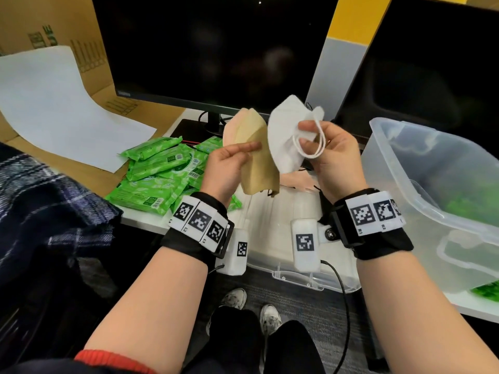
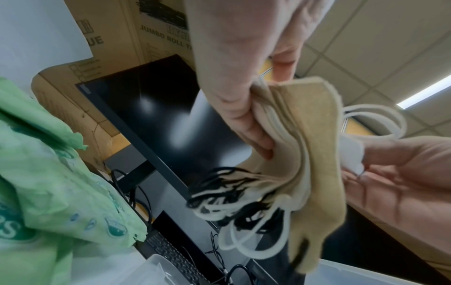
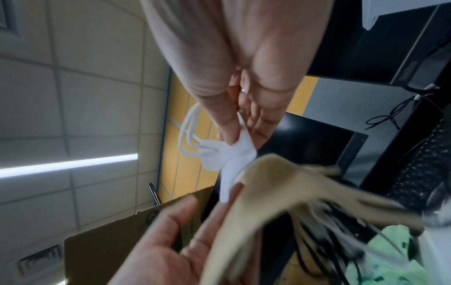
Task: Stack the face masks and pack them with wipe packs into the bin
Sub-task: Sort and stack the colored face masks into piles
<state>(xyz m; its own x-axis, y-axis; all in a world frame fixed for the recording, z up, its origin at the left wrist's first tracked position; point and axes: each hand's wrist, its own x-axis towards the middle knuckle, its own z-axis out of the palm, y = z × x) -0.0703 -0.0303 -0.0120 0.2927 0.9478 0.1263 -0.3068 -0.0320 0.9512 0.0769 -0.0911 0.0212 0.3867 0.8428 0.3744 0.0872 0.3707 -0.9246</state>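
My left hand (image 1: 229, 160) grips a small stack of folded tan and pink face masks (image 1: 256, 155), held upright above the desk; their black and white ear loops (image 2: 234, 208) dangle below. My right hand (image 1: 324, 149) pinches a white face mask (image 1: 286, 133) by its edge, its white ear loops (image 1: 318, 147) hanging over my fingers. The white mask is right beside the stack, close to touching it. Green wipe packs (image 1: 159, 179) lie piled on the desk to the left. The clear plastic bin (image 1: 432, 168) stands at the right with green packs inside.
A clear bin lid (image 1: 297, 265) lies at the desk's front edge under my wrists, with more masks (image 1: 297, 182) on it. Two dark monitors (image 1: 216, 49) stand behind. Cardboard and a white sheet (image 1: 62, 109) lie at the left, plaid cloth (image 1: 40, 201) nearer.
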